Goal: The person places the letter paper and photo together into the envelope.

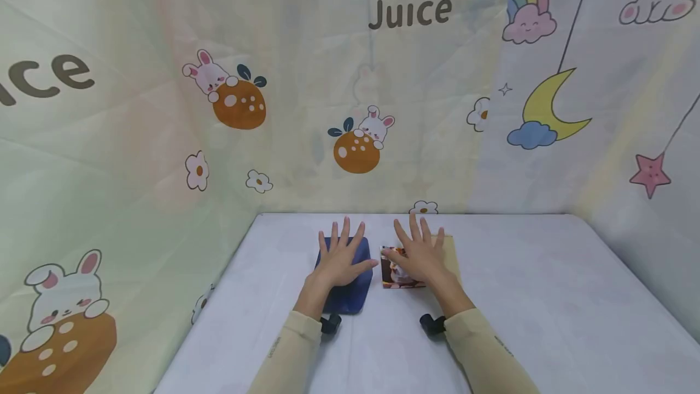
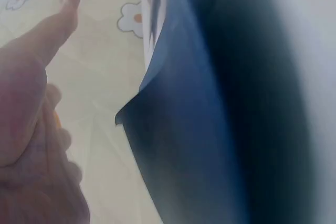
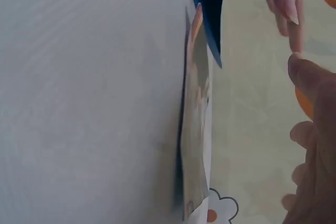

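Note:
In the head view my left hand (image 1: 337, 264), fingers spread straight, is over a dark blue flat piece (image 1: 350, 300) with angled corners. The left wrist view shows that blue piece (image 2: 178, 140) with a raised, bent edge, and a gap between it and my palm. My right hand (image 1: 422, 258) is spread palm down over a small printed picture (image 1: 395, 275) and a tan sheet (image 1: 451, 254), hiding part of both. From the right wrist, the printed sheet (image 3: 195, 129) looks thin and low on the table, apart from my fingers. Neither hand grips anything.
A white-covered table (image 1: 536, 297) stretches under both hands. Behind and beside it hang pale cloth walls (image 1: 306, 78) printed with rabbits, flowers and a moon. Black wrist mounts (image 1: 432, 325) sit at the inner side of each cuff.

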`<state>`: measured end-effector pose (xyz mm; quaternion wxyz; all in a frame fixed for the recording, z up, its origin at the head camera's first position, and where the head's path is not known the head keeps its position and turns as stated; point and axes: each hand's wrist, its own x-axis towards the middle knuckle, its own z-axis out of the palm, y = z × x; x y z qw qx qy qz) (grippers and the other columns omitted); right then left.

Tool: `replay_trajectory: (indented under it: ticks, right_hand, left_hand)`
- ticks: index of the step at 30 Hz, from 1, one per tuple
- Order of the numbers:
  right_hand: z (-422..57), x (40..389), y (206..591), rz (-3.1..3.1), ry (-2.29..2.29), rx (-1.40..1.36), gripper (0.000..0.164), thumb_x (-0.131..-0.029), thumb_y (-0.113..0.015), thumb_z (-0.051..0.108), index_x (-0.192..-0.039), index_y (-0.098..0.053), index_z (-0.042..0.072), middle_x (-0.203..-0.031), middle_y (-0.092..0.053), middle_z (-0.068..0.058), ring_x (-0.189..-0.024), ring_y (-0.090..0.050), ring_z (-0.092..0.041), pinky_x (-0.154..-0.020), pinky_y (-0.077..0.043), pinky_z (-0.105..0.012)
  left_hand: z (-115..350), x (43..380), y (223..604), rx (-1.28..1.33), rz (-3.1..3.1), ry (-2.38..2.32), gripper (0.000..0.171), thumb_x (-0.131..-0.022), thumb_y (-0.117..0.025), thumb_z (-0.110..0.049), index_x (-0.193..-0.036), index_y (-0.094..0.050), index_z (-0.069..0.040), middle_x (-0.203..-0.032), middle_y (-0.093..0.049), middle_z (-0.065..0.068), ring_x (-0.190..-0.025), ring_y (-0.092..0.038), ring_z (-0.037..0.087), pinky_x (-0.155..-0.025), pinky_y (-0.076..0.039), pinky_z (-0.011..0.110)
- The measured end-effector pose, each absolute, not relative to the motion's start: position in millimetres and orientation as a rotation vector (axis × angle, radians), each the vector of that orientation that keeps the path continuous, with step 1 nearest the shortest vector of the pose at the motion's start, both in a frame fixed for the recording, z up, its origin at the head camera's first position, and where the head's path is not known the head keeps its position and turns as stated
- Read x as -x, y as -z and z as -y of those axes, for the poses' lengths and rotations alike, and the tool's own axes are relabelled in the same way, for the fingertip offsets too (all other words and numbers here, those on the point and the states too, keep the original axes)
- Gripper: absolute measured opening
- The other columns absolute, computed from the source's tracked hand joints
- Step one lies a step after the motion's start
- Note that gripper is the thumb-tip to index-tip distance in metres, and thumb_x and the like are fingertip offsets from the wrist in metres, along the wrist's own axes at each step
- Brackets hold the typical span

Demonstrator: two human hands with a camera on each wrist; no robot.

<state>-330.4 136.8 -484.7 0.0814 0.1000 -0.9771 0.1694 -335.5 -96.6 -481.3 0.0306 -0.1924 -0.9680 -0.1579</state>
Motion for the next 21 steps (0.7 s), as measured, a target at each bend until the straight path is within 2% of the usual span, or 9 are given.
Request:
replay_trajectory:
  ticks: [5, 10, 18, 21]
  right_hand:
    - [-132.3, 328.8, 479.3, 2.925, -0.727, -0.374, 0.086, -0.098, -0.054, 0.068, -0.165, -0.027, 0.022, -0.174, -0.008, -0.020, -0.159, -0.014, -0.049, -0.118, 0.006, -0.079]
    - [-128.4, 327.2, 476.4, 2.915, -0.789, -0.408, 0.083, -0.100, -0.054, 0.064, -0.165, -0.028, 0.021, -0.175, -0.009, -0.019, -0.159, -0.015, -0.048, -0.118, 0.009, -0.078]
    - [-123.6, 327.1, 480.7, 2.917, -0.818, -0.444, 0.078, -0.101, -0.052, 0.062, -0.164, -0.031, 0.020, -0.174, -0.014, -0.019, -0.158, -0.019, -0.047, -0.118, 0.014, -0.076]
    - [-122.0, 326.6, 480.8, 2.917, -0.828, -0.474, 0.078, -0.102, -0.052, 0.062, -0.164, -0.032, 0.020, -0.173, -0.016, -0.018, -0.158, -0.022, -0.046, -0.117, 0.014, -0.077]
  left_hand:
    - [102.3, 335.8, 481.7, 0.588, 3.041, 0.502, 0.095, -0.093, -0.058, -0.072, -0.167, -0.013, -0.034, -0.176, 0.007, 0.013, -0.159, 0.014, 0.045, -0.121, 0.012, 0.073]
    - [105.4, 334.9, 478.8, 0.586, 3.070, 0.534, 0.096, -0.092, -0.063, -0.069, -0.167, -0.015, -0.033, -0.176, 0.005, 0.014, -0.159, 0.013, 0.045, -0.120, 0.016, 0.072]
    - [112.2, 333.1, 475.0, 0.576, 3.118, 0.521, 0.099, -0.089, -0.061, -0.075, -0.167, -0.015, -0.033, -0.176, -0.001, 0.015, -0.160, 0.006, 0.046, -0.122, 0.009, 0.073]
    - [115.5, 333.4, 473.3, 0.600, 3.133, 0.539, 0.100, -0.089, -0.064, -0.072, -0.167, -0.017, -0.032, -0.175, -0.005, 0.017, -0.160, 0.002, 0.048, -0.122, 0.006, 0.073]
